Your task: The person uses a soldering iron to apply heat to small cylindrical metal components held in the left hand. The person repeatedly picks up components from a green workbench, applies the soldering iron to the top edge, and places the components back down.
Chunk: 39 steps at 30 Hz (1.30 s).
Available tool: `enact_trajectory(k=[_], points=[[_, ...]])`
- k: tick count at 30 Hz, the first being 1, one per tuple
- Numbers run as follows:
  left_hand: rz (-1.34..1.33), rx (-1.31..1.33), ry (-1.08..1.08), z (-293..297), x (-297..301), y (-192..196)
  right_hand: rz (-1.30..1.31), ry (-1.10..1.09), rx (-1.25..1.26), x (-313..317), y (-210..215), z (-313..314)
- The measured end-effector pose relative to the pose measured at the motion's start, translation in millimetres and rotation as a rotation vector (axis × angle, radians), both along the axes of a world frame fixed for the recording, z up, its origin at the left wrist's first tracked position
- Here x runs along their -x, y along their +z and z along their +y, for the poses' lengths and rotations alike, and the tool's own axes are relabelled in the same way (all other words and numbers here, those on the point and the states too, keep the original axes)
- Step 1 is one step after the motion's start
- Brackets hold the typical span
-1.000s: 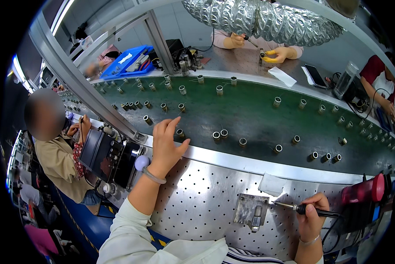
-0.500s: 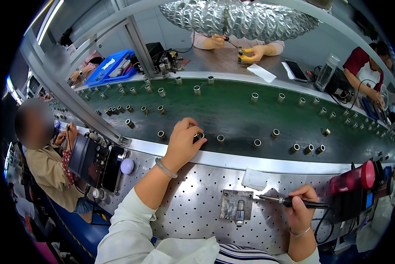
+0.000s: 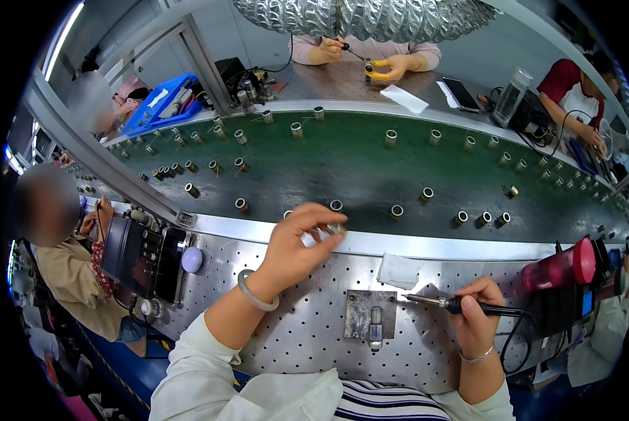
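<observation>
Just over the near edge of the green conveyor belt [image 3: 314, 168], my left hand [image 3: 293, 249] pinches a small metal cylinder [image 3: 337, 229] between thumb and fingers, partly hidden by them. My right hand [image 3: 477, 323] is wrapped round the black handle of a soldering iron [image 3: 455, 304], whose tip points left. Left of that tip lies a square metal plate [image 3: 357, 309] with a cylindrical metal piece [image 3: 376, 325] on it. A folded white cloth or paper [image 3: 399, 271] rests behind the plate on the perforated metal table [image 3: 293, 337].
Several small metal cylinders stand along the belt. A pink container [image 3: 556, 266] is at right, a black device [image 3: 129, 256] and a purple ball-like thing [image 3: 192, 259] at left. Across the belt, a co-worker's hands [image 3: 391, 67] work under a silver duct [image 3: 363, 17].
My left hand has lifted off the belt toward me with a metal cylinder in its fingers. My right hand keeps the soldering iron in nearly the same place. The view has shifted slightly.
</observation>
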<state>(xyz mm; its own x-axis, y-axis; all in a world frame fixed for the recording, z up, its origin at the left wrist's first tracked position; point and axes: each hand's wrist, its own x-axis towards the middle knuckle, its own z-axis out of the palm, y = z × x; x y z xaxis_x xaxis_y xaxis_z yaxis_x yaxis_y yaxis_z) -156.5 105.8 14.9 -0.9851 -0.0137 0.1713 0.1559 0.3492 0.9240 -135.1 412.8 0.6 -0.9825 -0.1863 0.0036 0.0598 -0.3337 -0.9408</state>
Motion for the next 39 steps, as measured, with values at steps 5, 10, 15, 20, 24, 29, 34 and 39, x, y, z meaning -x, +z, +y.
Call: enact_trajectory(k=[5,10,15,20,24,29,34,39], points=[[-0.636,-0.717,-0.427,21,-22,11,-0.004,-0.006,0.069,-1,-4,-1],[-0.746,-0.795,-0.534,32,-24,0,0.067,0.047,0.083,-6,-1,1],[-0.777,-0.835,-0.664,37,-24,-5,0.115,0.065,0.084,-11,2,-4],[-0.865,-0.974,-0.617,34,-24,-6,0.115,0.072,0.079,-11,2,-5],[-0.872,-0.897,-0.579,36,-24,-6,0.127,0.087,0.032,-12,1,-5],[-0.695,-0.891,-0.542,40,-26,-7,0.060,0.102,0.072,-14,0,-5],[-0.618,-0.843,-0.556,39,-26,-7,0.077,0.109,0.074,-13,0,-7],[-0.554,-0.802,-0.564,39,-27,-8,0.087,0.120,0.076,-14,1,-5]])
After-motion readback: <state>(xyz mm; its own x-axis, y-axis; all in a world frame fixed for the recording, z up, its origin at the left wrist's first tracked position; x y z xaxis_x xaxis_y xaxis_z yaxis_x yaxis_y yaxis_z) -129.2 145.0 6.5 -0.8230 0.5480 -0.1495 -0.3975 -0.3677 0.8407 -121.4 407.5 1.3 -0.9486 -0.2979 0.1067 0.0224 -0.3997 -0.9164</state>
